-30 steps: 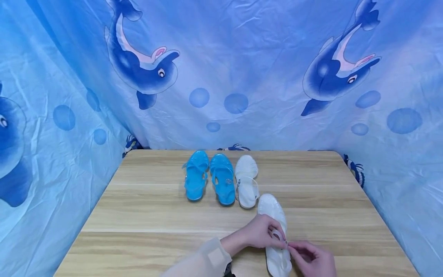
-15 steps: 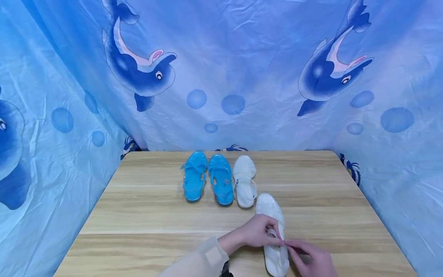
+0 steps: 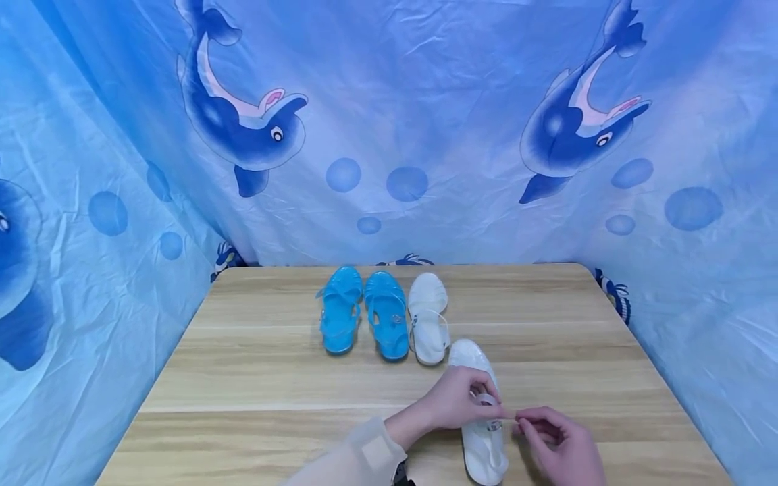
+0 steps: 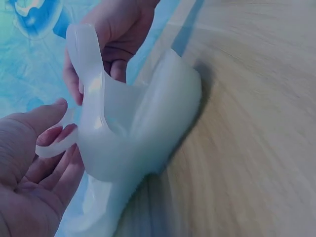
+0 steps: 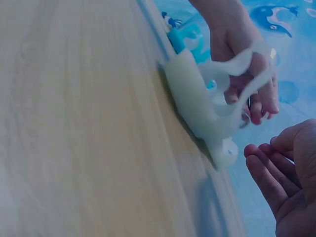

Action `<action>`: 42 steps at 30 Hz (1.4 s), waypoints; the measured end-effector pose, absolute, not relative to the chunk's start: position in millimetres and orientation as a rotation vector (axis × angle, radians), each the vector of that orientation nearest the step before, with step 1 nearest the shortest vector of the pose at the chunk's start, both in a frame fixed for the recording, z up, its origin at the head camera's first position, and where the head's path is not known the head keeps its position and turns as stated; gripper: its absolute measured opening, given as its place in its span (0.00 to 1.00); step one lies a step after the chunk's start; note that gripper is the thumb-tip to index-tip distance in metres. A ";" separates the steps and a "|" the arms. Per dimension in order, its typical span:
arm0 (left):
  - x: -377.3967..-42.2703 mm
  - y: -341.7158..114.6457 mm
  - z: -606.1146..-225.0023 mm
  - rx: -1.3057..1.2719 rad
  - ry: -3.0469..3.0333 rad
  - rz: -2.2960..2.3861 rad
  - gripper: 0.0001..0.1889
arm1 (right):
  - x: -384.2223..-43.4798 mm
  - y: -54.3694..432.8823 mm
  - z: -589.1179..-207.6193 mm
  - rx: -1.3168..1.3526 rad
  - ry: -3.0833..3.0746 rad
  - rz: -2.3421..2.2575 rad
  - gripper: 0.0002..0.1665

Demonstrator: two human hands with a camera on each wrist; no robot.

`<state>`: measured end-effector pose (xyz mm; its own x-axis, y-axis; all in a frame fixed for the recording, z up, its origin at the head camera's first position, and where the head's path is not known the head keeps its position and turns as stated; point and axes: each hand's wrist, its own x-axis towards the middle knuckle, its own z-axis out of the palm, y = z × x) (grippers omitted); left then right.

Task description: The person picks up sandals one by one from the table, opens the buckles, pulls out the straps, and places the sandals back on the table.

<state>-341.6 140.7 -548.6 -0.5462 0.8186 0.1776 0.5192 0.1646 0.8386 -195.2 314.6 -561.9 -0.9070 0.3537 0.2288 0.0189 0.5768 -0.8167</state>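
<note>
A white jelly sandal (image 3: 483,445) lies sole down near the front edge, its toe pointing away. My left hand (image 3: 457,399) reaches over it from the left and pinches its ankle strap (image 4: 57,149) between thumb and fingers; the metal buckle (image 3: 494,425) shows just below. To the sandal's right is my right hand (image 3: 562,445), thumb and index fingertips together. In the head view, a thin pale strip runs from the left thumb to these fingertips, apparently the strap's end. The right wrist view does not show it clearly between the right fingers (image 5: 266,168).
A second white sandal (image 3: 428,320) stands farther back, beside two blue sandals (image 3: 387,317) (image 3: 340,310) in a row. They rest on a wood-grain table (image 3: 273,378). A blue dolphin-print curtain (image 3: 365,101) hangs behind and at both sides.
My right hand has moved a little to the right, away from the left hand and the sandal. The buckle now shows between the hands. The left hand stays at the strap.
</note>
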 end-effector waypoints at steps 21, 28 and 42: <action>-306.0 186.4 -534.1 1.575 2.285 1.080 0.08 | -182.6 351.9 -550.1 -0.582 -2.462 1.101 0.05; -298.1 189.6 -534.7 1.717 2.275 0.900 0.10 | -177.9 356.7 -553.8 -0.522 -2.434 1.132 0.05; -346.7 151.2 -518.1 1.507 2.016 1.102 0.10 | -186.2 360.2 -542.4 -0.462 -2.513 1.272 0.07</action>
